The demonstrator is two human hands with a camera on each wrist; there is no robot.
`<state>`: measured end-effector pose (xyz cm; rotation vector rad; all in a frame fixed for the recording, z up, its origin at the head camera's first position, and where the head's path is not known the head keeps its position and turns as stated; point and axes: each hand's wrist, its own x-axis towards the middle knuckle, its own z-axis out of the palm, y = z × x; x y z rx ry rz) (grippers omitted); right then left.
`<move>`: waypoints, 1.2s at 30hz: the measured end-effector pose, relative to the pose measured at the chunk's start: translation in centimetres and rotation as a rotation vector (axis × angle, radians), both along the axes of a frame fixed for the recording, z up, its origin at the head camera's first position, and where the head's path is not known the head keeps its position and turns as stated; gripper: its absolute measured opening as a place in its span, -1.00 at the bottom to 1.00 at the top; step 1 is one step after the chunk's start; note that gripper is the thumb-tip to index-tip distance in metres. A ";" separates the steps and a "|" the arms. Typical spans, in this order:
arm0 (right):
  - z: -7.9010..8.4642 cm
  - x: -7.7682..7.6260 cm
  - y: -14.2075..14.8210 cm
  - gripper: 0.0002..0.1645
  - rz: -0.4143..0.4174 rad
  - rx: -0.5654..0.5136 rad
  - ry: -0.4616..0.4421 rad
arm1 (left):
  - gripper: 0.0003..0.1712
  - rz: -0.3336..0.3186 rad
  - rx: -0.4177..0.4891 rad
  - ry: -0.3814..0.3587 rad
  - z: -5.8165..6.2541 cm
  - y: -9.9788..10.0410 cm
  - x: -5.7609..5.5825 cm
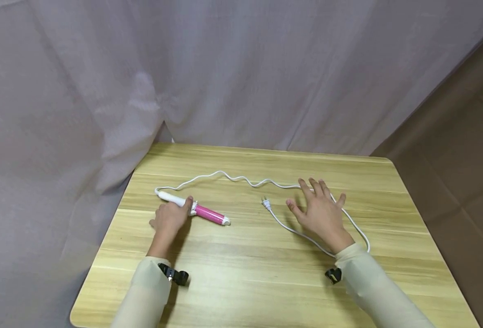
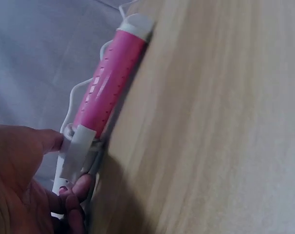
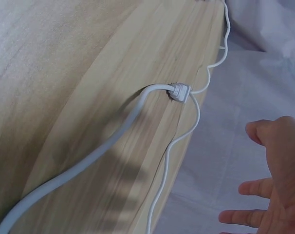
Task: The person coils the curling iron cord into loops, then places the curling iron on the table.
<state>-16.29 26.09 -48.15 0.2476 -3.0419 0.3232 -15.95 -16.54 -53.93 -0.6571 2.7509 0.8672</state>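
A curling iron (image 1: 210,214) with a pink barrel and white handle lies at the left of the wooden table, its tip toward the right. My left hand (image 1: 170,219) grips it where handle meets barrel; in the left wrist view thumb and fingers pinch around the white lever (image 2: 78,152). From the handle's end a white cord (image 1: 241,177) runs wavily rightward, loops round and comes back to a two-pin plug (image 1: 266,203). Over the right part of this cord my right hand (image 1: 323,217) is spread, fingers straight, holding nothing. Whether it touches the cord I cannot tell.
The wooden table (image 1: 241,282) has rounded corners. Behind it and on the left hangs a grey curtain (image 1: 241,82); brown cloth (image 1: 462,173) hangs on the right. A dark camera strap (image 1: 173,274) sits on the left wrist, a small dark camera (image 1: 333,275) at the right.
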 end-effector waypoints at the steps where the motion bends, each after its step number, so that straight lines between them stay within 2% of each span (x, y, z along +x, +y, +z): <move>1: 0.1 0.0 -0.1 0.11 0.003 -0.001 0.000 | 0.00 -0.002 0.008 -0.004 0.1 -0.1 -0.1; 4: 0.2 -0.2 -0.2 0.09 0.011 -0.004 0.001 | -0.11 -0.017 0.033 -0.008 0.1 -0.4 -0.3; 6: 0.3 -0.3 -0.4 0.07 0.015 -0.011 0.001 | -0.18 -0.028 0.044 0.022 -0.4 -0.8 -0.5; 9: 0.4 -0.5 -0.5 0.04 0.016 -0.015 -0.002 | -0.30 -0.027 0.106 0.102 -1.4 -1.3 -0.9; 13: 0.4 -0.9 -0.7 0.01 0.022 -0.005 0.002 | -0.47 -0.017 0.235 0.233 -2.4 -1.5 -1.5; 15: 0.4 -1.1 -0.9 0.00 0.027 -0.004 0.004 | -0.51 -0.021 0.281 0.290 -1.4 -0.9 -1.2; 16: 0.5 -1.2 -1.1 0.00 0.030 -0.005 0.008 | -0.51 -0.036 0.316 0.346 -2.2 -1.0 -1.6; 20: 0.7 -1.6 -2.1 -0.03 0.044 0.000 0.018 | -0.55 -0.054 0.373 0.422 0.4 0.6 -0.9; 22: 0.8 -1.9 -2.7 -0.05 0.056 0.005 0.024 | -0.56 -0.071 0.395 0.446 0.8 1.1 -0.8; 23: 0.8 -2.0 -3.1 -0.07 0.066 0.013 0.025 | -0.59 -0.067 0.382 0.426 2.3 1.9 -0.3; 31: 0.2 -3.0 -6.3 -0.16 0.133 0.029 0.024 | -0.62 -0.168 0.448 0.458 2.9 4.7 0.0; 36: -0.8 -3.8 -7.1 -0.24 0.171 0.034 0.055 | -0.57 -0.248 0.537 0.452 2.9 6.2 0.4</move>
